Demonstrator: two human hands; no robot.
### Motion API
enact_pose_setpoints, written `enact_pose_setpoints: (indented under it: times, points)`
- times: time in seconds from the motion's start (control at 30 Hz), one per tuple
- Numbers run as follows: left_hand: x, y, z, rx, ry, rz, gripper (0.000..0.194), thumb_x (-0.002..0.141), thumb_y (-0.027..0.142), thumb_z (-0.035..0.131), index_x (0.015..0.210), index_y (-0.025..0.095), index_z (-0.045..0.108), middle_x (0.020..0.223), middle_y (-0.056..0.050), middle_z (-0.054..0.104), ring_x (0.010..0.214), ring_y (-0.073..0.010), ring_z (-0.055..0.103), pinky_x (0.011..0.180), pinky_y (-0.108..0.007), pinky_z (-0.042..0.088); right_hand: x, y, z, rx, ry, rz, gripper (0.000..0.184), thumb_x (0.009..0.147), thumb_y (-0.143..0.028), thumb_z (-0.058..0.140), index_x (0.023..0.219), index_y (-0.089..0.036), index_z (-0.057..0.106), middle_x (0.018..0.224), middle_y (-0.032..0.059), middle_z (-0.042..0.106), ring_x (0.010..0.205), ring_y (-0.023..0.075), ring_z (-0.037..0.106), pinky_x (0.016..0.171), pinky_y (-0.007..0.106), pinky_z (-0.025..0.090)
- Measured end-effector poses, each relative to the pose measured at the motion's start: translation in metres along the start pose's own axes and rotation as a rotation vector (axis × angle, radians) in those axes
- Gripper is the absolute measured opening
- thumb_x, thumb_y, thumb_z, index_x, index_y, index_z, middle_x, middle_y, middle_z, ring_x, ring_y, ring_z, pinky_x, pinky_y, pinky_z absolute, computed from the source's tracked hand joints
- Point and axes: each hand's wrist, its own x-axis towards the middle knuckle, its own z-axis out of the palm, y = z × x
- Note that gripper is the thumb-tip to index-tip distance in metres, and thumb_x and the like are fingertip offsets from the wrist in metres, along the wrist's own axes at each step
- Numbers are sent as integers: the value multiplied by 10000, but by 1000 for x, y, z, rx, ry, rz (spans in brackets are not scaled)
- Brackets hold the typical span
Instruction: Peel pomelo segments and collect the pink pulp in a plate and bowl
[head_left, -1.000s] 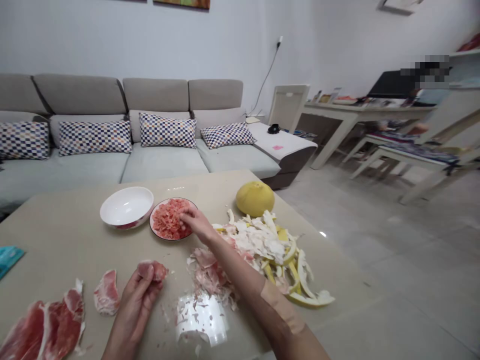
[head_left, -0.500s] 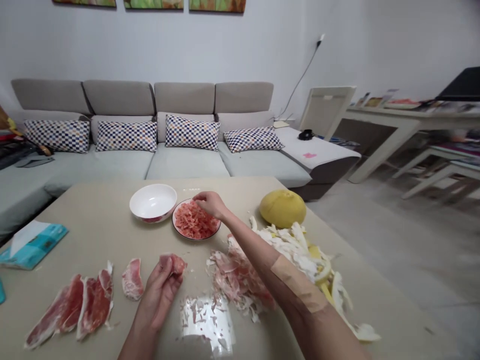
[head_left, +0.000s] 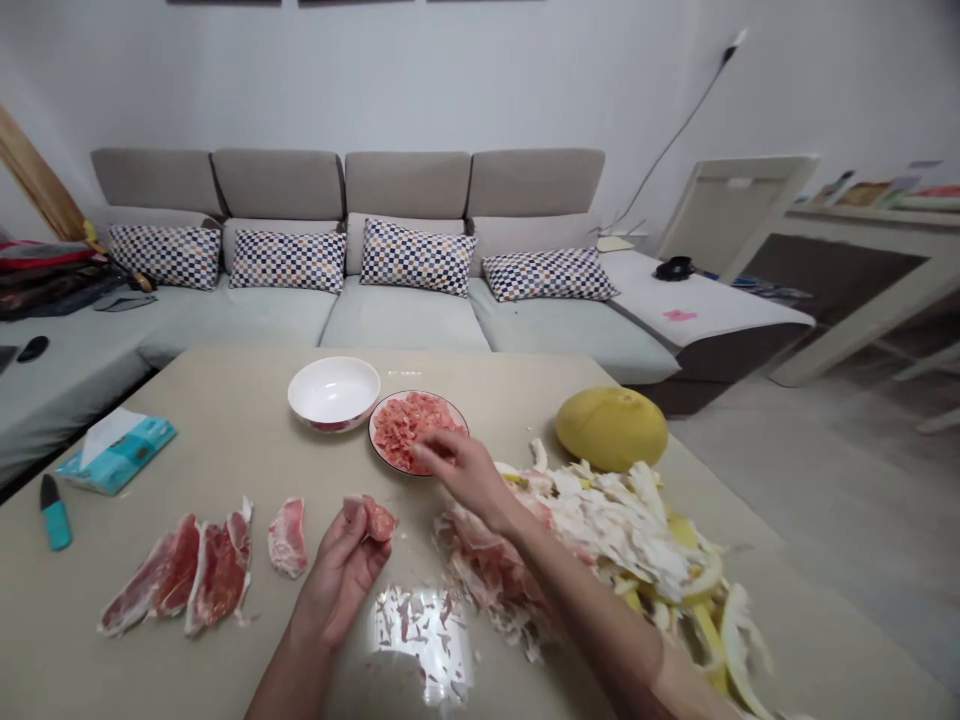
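Observation:
My left hand [head_left: 346,567] is closed around a peeled pink pomelo segment [head_left: 380,518], pinching it between thumb and fingers above the table. My right hand [head_left: 466,473] is over the near right edge of a dark-rimmed plate [head_left: 381,458] heaped with pomelo pulp [head_left: 405,422]. Its fingers are loosely bent and apart, and I see nothing in them. Left of my left hand lies a single pomelo segment [head_left: 288,538] with white skin on it. Farther left are several larger pomelo segments [head_left: 217,565]. Under my right forearm spreads a pile of thin peeled membrane [head_left: 487,560].
A white bowl [head_left: 334,392] stands beside the plate. At the right sits a whole yellow pomelo [head_left: 611,428], with white and yellow rind [head_left: 630,530] heaped before it. A tissue pack [head_left: 124,455] and a teal-handled knife [head_left: 55,515] lie at the left. Membrane scraps [head_left: 420,630] dot the table front.
My right hand has drawn back from above the pulp toward the plate's near right edge. My left hand still grips the segment. The view has swung left, bringing the whole knife into sight.

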Motion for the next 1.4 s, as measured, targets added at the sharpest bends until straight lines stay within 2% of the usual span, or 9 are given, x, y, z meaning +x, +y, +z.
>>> enact_pose_setpoints:
  times: [0.1, 0.17, 0.27, 0.5, 0.83, 0.97, 1.07, 1.2, 1.4]
  points:
    - [-2, -3, 4, 43, -15, 22, 252, 780, 294, 747, 958, 177, 612, 804, 2, 605, 754, -103, 605, 730, -211, 536, -49, -8, 16, 310, -111, 97, 269, 834, -374, 671, 1053, -219, 665, 870, 29, 691, 777, 187, 620, 683, 288, 476]
    - [-3, -6, 7, 90, -20, 33, 281, 773, 307, 752, 981, 191, 601, 863, -16, 635, 831, -138, 631, 793, -257, 525, -71, -7, 27, 366, -116, 165, 309, 786, -355, 727, 1063, -231, 668, 880, 30, 688, 755, 185, 604, 667, 292, 472]
    - [-4, -9, 8, 169, -1, 39, 291, 771, 300, 752, 997, 205, 595, 957, -34, 651, 907, -173, 644, 839, -301, 515, -85, -2, 37, 394, -86, 202, 258, 777, -321, 735, 1017, -237, 689, 885, 38, 692, 735, 184, 594, 650, 295, 467]
    - [-3, -13, 8, 285, 13, 31, 285, 768, 288, 752, 1004, 205, 617, 1011, -49, 647, 907, -179, 644, 855, -322, 513, -87, 10, 34, 477, -83, 176, 222, 819, -330, 693, 1023, -244, 701, 896, 50, 704, 752, 186, 622, 653, 294, 488]
    - [-6, -13, 12, 312, 55, 47, 341, 710, 272, 800, 1007, 219, 640, 1092, -51, 635, 1008, -201, 617, 894, -321, 493, -89, 10, 38, 399, -18, 129, 228, 797, -278, 696, 1020, -227, 685, 812, 39, 674, 630, 154, 585, 543, 260, 475]
    - [-6, -15, 11, 281, 29, 63, 451, 671, 314, 826, 1066, 220, 629, 1130, -72, 631, 1042, -222, 605, 914, -336, 483, -90, 16, 39, 225, 24, -54, 271, 815, -203, 655, 1085, -226, 651, 848, 48, 664, 668, 157, 592, 614, 278, 493]
    - [-7, -17, 12, 339, 73, 77, 404, 695, 329, 807, 1039, 218, 626, 1076, -59, 656, 982, -198, 620, 882, -303, 485, -94, 22, 43, 93, 40, -185, 322, 835, -197, 634, 1155, -227, 606, 881, 59, 668, 706, 170, 598, 675, 304, 499]
    - [-8, -17, 15, 411, 96, 73, 374, 708, 308, 799, 1021, 213, 618, 1007, -42, 680, 920, -174, 629, 842, -267, 483, -98, 26, 48, 2, 57, -221, 360, 825, -159, 610, 1179, -218, 575, 906, 74, 675, 753, 189, 618, 699, 312, 501]
    - [-8, -19, 17, 391, 106, 38, 410, 700, 309, 805, 1043, 197, 611, 984, -54, 686, 896, -175, 641, 834, -286, 494, -99, 27, 52, -17, 122, -252, 396, 771, -92, 601, 1148, -209, 580, 893, 59, 668, 773, 185, 620, 701, 292, 500]
